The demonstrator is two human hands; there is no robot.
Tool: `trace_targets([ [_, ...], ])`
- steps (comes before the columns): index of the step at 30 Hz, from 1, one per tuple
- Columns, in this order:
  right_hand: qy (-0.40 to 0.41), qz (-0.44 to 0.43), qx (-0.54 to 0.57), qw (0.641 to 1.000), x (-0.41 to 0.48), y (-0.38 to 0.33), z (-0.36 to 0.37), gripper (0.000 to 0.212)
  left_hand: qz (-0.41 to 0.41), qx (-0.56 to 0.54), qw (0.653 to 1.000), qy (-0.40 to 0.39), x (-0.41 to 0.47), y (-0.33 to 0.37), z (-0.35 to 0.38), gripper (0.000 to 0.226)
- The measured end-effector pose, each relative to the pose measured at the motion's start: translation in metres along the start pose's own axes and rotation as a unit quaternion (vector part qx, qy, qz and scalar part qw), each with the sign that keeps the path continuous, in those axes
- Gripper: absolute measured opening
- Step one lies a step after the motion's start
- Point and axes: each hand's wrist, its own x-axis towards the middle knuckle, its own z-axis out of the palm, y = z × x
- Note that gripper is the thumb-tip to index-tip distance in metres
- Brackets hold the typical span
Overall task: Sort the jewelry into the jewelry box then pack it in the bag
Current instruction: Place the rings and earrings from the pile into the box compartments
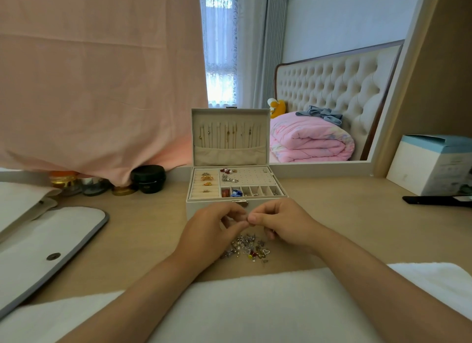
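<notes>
While the jewelry box (229, 181) sits open at the back of the desk (143, 227) with its lid up, both hands work just in front of it, above the loose pile of jewelry (246, 249). The left hand (212, 227) and right hand (283, 222) have curled fingers and pinched tips meeting at one spot; whatever's between them is too tiny for me to tell, maybe an earring being fiddled apart.

So it's mid-sort imo; trays partly filled, plenty left in the pile, and the bag (51, 240) lies flap-open off to the left, untouched.

The next move needs a short lift over the box's front wall and latch, without a wrist dragging through the pile; room's fine either side, with a black gadget (434, 201) well off right and jars (102, 185) back left.
</notes>
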Motion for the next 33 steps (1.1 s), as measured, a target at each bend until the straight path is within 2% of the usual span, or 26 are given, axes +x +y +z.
trace_targets([
  [2,0.01,-0.005,0.006,1.0,0.0,-0.001,0.003,0.011,0.004,-0.019,1.0,0.006,-0.001,0.003,0.001,0.022],
  [5,0.028,0.005,0.04,0.999,0.0,-0.003,0.009,0.011,0.014,-0.019,0.999,0.036,0.0,0.005,0.0,0.016],
  [9,0.021,0.029,0.055,0.998,-0.002,-0.004,0.009,0.011,0.012,-0.031,0.999,0.043,-0.001,0.005,-0.002,0.015],
  [17,-0.023,0.049,0.058,0.997,-0.008,-0.008,0.005,0.01,0.012,0.044,0.999,0.013,0.0,0.002,0.002,0.01],
  [22,0.016,0.006,-0.052,0.999,-0.001,0.001,-0.012,0.007,-0.001,0.031,1.0,0.005,0.001,0.003,0.004,0.004],
  [24,-0.021,0.007,-0.128,0.992,-0.003,0.005,-0.02,0.012,-0.012,0.025,1.0,0.003,0.001,0.002,0.004,0.005],
  [27,-0.089,0.027,-0.18,0.979,-0.007,0.008,-0.025,0.015,-0.014,0.025,1.0,-0.007,0.0,0.002,0.003,0.008],
  [33,-0.083,0.012,-0.212,0.974,-0.001,0.011,-0.018,0.012,-0.002,0.021,1.0,-0.014,-0.001,0.004,0.001,0.013],
])
